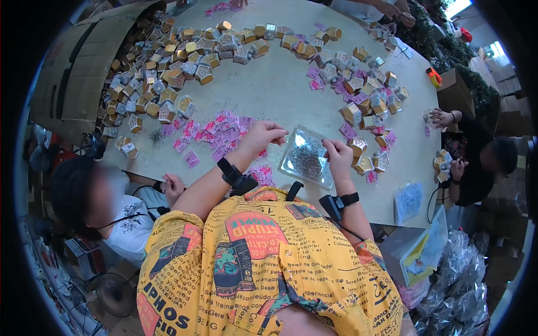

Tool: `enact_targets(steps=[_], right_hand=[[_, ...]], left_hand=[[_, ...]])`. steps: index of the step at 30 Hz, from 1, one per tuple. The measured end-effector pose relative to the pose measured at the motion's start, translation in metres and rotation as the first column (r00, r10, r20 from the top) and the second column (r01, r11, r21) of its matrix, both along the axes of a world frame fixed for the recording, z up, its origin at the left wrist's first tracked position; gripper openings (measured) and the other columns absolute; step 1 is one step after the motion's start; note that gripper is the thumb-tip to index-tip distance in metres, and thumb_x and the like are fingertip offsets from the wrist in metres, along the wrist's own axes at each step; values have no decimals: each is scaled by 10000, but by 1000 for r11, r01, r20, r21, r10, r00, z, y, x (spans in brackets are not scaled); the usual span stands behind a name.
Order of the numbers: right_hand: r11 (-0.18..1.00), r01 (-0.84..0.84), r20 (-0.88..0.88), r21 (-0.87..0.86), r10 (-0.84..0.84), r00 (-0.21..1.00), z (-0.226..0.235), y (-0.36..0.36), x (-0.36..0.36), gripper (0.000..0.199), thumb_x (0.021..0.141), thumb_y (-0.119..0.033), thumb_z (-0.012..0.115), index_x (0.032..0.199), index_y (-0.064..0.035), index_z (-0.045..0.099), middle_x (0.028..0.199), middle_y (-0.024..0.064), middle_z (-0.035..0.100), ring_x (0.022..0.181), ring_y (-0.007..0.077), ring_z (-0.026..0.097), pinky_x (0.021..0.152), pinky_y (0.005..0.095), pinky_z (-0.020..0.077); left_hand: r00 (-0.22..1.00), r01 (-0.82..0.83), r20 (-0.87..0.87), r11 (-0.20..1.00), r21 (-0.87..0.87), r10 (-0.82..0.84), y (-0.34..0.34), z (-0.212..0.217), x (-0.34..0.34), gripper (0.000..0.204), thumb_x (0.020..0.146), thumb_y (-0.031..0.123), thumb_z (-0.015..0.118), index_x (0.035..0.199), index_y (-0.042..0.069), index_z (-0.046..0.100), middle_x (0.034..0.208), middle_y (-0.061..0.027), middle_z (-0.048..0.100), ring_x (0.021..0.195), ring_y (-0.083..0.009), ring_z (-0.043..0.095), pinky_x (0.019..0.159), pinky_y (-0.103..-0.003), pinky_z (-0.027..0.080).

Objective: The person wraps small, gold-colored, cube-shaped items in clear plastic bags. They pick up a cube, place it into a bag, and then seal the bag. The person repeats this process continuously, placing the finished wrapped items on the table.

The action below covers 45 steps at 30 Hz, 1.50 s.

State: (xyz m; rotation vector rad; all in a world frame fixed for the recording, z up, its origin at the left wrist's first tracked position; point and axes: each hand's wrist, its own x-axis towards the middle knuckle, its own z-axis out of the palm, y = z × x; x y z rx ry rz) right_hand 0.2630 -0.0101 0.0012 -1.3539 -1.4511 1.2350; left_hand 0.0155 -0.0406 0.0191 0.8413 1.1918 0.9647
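Observation:
A clear shallow tray [287,163] stands on the table in front of me, holding a tangle of thin dark wire-like pieces [308,159]. Over its left edge, my left hand [268,137] is closed in a pinch. My right hand [338,155] also pinches, at the tray's right side. Whatever is between the fingertips of either hand is too small to make out. Pink printed tags [227,131] lie in a loose pile left of the tray. Gold and silver-glitter faceted ornaments [358,147] sit close to my right hand.
Many more ornaments [168,78] cover the table's far left, beside a large cardboard box [73,73]. Co-workers sit at left and right; another person's hands [392,12] show at the far edge. A bag of pale strands [408,203] and an orange-yellow bottle [434,77] are on the right.

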Motion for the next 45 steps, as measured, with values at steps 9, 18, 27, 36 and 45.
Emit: enact_targets(steps=[9, 18, 27, 36, 45], right_hand=[[989, -22, -266, -145, -17, 964, 35, -8, -14, 141, 847, -115, 614, 839, 15, 668, 655, 9, 598, 505, 47, 490, 449, 188, 369], [996, -36, -331, -84, 6, 944, 28, -10, -25, 110, 856, -97, 600, 840, -1, 653, 665, -7, 580, 529, 37, 490, 471, 181, 366], [995, -32, -418, -95, -10, 908, 20, -13, -41, 92, 849, -76, 603, 855, 0, 654, 783, 19, 589, 552, 48, 502, 481, 190, 385], [984, -83, -539, -155, -14, 842, 12, -12, -50, 134, 875, -99, 571, 902, 12, 640, 771, 35, 615, 556, 65, 521, 495, 202, 418], [955, -103, -660, -278, -112, 743, 23, -11, -56, 147, 877, -101, 567, 939, 25, 613, 829, 91, 654, 564, 99, 560, 524, 216, 470]], left_hand=[[983, 135, 117, 990, 40, -138, 13, 10, 35, 212, 873, 112, 536, 1025, 2, 636, 764, -30, 627, 713, -87, 594, 676, -228, 483], [969, 184, 161, 983, 27, -186, 9, 25, 44, 190, 873, 66, 502, 996, 0, 631, 740, -36, 624, 630, -102, 584, 616, -229, 485], [803, 254, -596, 888, 384, 28, 4, 42, 45, 94, 781, 54, 595, 834, -12, 637, 701, -67, 590, 625, -154, 555, 574, -284, 430], [791, 206, -602, 879, 430, 110, 6, 25, 39, 109, 748, 67, 641, 830, -3, 659, 739, -107, 583, 643, -194, 561, 592, -295, 438], [802, 196, -588, 884, 424, 104, 3, 40, 34, 116, 774, 69, 622, 848, -2, 676, 736, -110, 581, 652, -190, 566, 584, -295, 433]])
